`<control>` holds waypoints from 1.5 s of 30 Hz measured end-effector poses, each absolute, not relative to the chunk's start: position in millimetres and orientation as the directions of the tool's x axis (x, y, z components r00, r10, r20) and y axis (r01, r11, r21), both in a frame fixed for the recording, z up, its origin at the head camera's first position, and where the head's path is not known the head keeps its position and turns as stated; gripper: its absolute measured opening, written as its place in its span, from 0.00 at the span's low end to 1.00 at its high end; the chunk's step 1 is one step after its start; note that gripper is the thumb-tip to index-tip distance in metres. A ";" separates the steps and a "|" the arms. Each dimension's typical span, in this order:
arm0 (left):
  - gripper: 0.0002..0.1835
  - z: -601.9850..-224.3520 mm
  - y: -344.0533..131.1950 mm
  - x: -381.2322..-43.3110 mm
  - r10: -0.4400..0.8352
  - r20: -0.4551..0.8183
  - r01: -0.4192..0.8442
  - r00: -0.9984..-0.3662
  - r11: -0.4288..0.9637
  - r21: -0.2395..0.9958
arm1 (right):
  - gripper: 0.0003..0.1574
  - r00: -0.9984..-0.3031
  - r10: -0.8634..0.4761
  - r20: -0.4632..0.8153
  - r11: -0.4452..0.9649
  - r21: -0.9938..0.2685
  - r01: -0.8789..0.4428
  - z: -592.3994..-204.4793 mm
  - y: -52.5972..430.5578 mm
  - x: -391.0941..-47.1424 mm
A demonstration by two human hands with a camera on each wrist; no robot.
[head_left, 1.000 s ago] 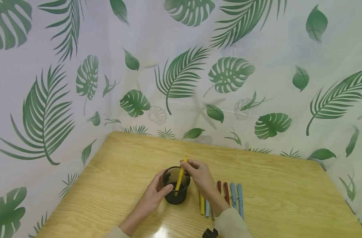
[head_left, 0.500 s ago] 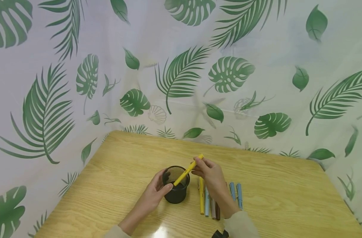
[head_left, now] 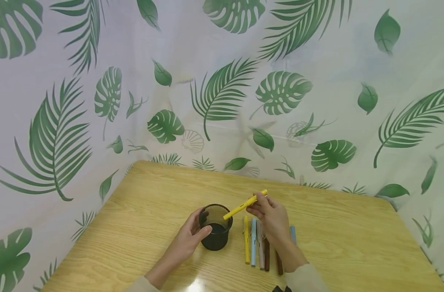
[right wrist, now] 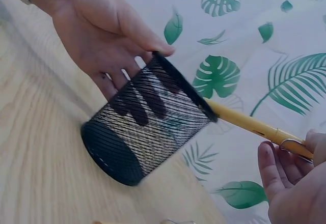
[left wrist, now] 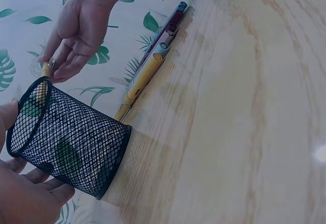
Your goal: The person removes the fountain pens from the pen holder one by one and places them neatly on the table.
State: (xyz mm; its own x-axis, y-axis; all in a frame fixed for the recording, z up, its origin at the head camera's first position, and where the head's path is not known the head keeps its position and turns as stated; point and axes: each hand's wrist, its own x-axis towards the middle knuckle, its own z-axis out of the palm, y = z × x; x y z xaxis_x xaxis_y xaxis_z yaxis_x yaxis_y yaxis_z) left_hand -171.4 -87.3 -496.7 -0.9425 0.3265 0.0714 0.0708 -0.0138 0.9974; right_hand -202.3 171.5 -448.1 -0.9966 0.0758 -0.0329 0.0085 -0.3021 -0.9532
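Note:
My left hand point(head_left: 187, 237) grips a black mesh pen cup point(head_left: 215, 241), thumb at the rim and fingers round the far side. In the right wrist view those fingers show through the mesh point(right wrist: 153, 117). A yellow pen point(head_left: 241, 208) with a clip is pinched in my right hand point(head_left: 274, 219) by its clip end. It slants down to the left, its lower end right at the cup's right rim. Right of the cup lies a row of pens: a second yellow pen point(head_left: 247, 243), a light blue pen point(head_left: 253, 247), and several others, partly hidden by my right forearm.
The wooden table point(head_left: 163, 190) extends to both sides and behind the cup. A white leaf-patterned curtain point(head_left: 222, 134) stands along its back and left edges. A small black object point(head_left: 281, 288) shows at the bottom edge, by the right sleeve point(head_left: 304, 278).
My right hand has moved right, drawing the yellow pen from inside the cup up to its rim and tilting it flatter. The left hand and the cup stay in place.

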 end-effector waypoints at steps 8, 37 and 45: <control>0.38 -497.0 -88.8 -172.0 0.336 0.072 0.067 -0.939 -0.025 0.997 | 0.26 -0.995 0.092 -0.043 -0.349 -0.937 0.009 -437.9 208.2 -196.9; 0.39 -497.7 -89.8 -171.7 0.351 0.063 0.054 -0.934 -0.036 0.998 | 0.11 -0.984 0.172 -0.044 -0.464 -0.885 -0.042 -431.9 349.3 -150.1; 0.38 -496.5 -90.0 -171.4 0.343 0.065 0.065 -0.937 -0.012 0.998 | 0.11 -0.983 0.175 -0.050 -0.435 -0.900 -0.032 -432.9 367.6 -141.2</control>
State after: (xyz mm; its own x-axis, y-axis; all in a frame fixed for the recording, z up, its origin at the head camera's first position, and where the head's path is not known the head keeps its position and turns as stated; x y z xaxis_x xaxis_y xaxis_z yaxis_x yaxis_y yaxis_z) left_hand -171.4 -90.0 -496.5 -0.9369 0.3435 0.0651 0.0649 -0.0121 0.9978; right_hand -141.2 367.6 -432.9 -0.9833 0.1750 -0.0495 -0.0320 -0.4347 -0.9000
